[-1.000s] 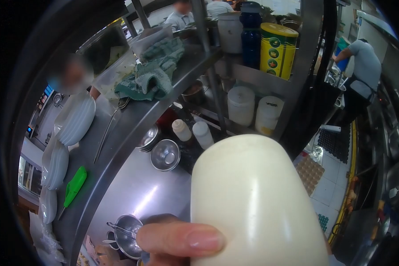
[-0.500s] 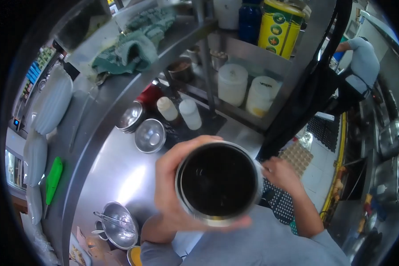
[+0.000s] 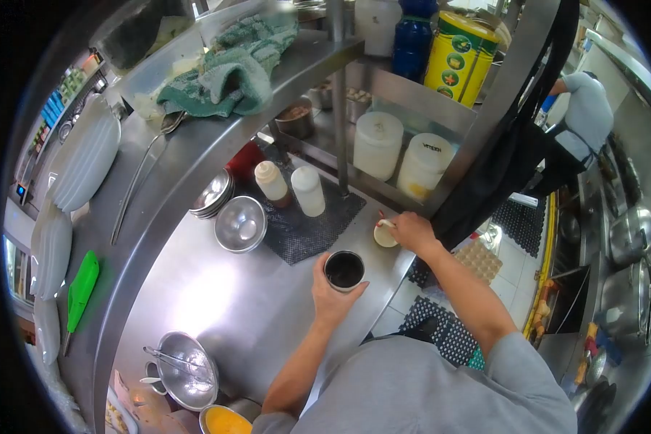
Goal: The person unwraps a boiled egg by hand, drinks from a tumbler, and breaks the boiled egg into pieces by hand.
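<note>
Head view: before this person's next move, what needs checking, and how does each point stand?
1. Left hand around the cup: ok.
2. Cup covered: not ok, its mouth is open.
3. Cup's contents: cannot tell; the inside looks dark.
4. Right hand firm on the cream item: cannot tell.
5. Squeeze bottles upright on the black mat: ok.
6. Green-handled tool away from both hands: ok, on the steel shelf.
</note>
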A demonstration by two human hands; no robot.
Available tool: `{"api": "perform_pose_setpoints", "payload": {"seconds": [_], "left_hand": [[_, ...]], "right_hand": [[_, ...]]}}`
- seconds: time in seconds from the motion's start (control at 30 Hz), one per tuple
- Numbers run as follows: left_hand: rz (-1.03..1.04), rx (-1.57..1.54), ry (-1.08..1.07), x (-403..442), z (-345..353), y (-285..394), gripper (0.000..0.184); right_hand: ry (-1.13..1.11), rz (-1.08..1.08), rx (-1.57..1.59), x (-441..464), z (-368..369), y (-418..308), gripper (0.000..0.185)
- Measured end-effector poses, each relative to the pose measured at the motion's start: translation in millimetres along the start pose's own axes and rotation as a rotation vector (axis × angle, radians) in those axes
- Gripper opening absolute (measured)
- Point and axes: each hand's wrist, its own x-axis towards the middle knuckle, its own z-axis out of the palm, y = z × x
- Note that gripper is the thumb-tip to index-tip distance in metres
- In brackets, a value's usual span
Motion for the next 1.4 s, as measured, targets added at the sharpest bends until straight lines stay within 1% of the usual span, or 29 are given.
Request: {"api": "perform_pose_setpoints", "payload": {"seconds": [0.07, 0.17, 0.2, 0.27, 0.3, 0.37, 0.43, 0.53, 0.6, 0.63, 0.7, 0.8, 0.9, 1.0, 1.07, 1.1, 1.2, 1.3, 1.33, 1.4], "left_hand": [[0.018, 0.004, 0.015, 3.2, 12.0, -12.0, 0.088], [0.056, 0.025, 0.025, 5.8, 24.4, -26.4, 0.090], [0.058, 0.016, 0.030, 7.2, 28.2, -29.1, 0.091], [0.059, -0.015, 0.042, 13.1, 38.3, -40.9, 0.091], [0.087, 0.019, 0.056, 18.0, 43.6, -42.5, 0.091], [0.140, 0.094, 0.068, 25.1, 50.7, -44.3, 0.091], [0.109, 0.040, 0.063, 33.4, 60.1, -53.7, 0.091], [0.038, -0.028, 0.049, 33.3, 62.1, -55.7, 0.093], [0.033, -0.067, 0.035, 33.9, 61.0, -55.9, 0.096], [0.130, 0.057, 0.080, 33.9, 55.4, -44.1, 0.096], [0.329, 0.309, 0.180, 30.2, 38.6, -12.5, 0.096], [0.445, 0.148, 0.164, 5.4, 26.4, 28.0, 0.089], [0.035, -0.028, -0.304, -37.8, 40.0, 30.3, 0.071], [-0.398, -0.493, -0.402, -58.1, 57.1, 15.3, 0.054], [-0.433, -0.527, -0.451, -57.7, 55.4, 9.2, 0.046], [-0.447, -0.546, -0.476, -54.9, 54.9, 8.4, 0.042], [-0.461, -0.473, -0.496, -52.3, 51.3, 7.7, 0.036], [-0.466, -0.480, -0.462, -55.8, 54.7, -7.0, 0.034], [-0.436, -0.428, -0.483, -57.2, 52.1, -4.7, 0.034], [-0.355, -0.334, -0.542, -54.2, 46.7, 0.7, 0.035]], "right_hand": [[0.028, -0.047, 0.016, 12.2, 13.7, 11.0, 0.037], [0.291, 0.005, 0.065, -10.8, 0.2, -5.5, 0.043], [0.438, -0.066, 0.055, -17.5, 7.2, 0.6, 0.044], [0.285, 0.031, 0.234, -35.1, 2.3, 1.8, 0.038], [0.289, 0.051, 0.379, -43.7, 10.4, 6.9, 0.038], [0.251, 0.137, 0.715, -62.1, 37.0, 19.5, 0.038], [0.177, 0.250, 1.073, -70.0, 55.3, 33.4, 0.040], [0.175, 0.367, 1.462, -90.2, 61.7, 28.9, 0.041], [0.187, 0.411, 1.590, -101.2, 55.3, 18.4, 0.040], [0.194, 0.433, 1.655, -106.9, 51.4, 12.9, 0.039], [0.234, 0.429, 1.678, -114.9, 46.5, 4.1, 0.038], [0.296, 0.406, 1.658, -122.6, 53.1, -1.1, 0.036], [0.332, 0.320, 1.573, -130.3, 63.6, -7.3, 0.032], [0.325, 0.254, 1.429, -135.7, 64.8, -18.9, 0.032], [0.285, 0.195, 1.359, -144.4, 61.8, -25.7, 0.034], [0.300, 0.143, 1.253, -145.1, 63.9, -21.3, 0.035], [0.337, 0.032, 0.958, -150.9, 70.4, -9.8, 0.036], [0.033, 0.115, 1.022, -161.2, 55.7, 1.6, 0.037], [-0.027, 0.119, 1.027, -165.7, 54.6, 8.5, 0.039], [-0.081, 0.073, 0.851, -172.3, 49.8, 16.4, 0.039]]}}
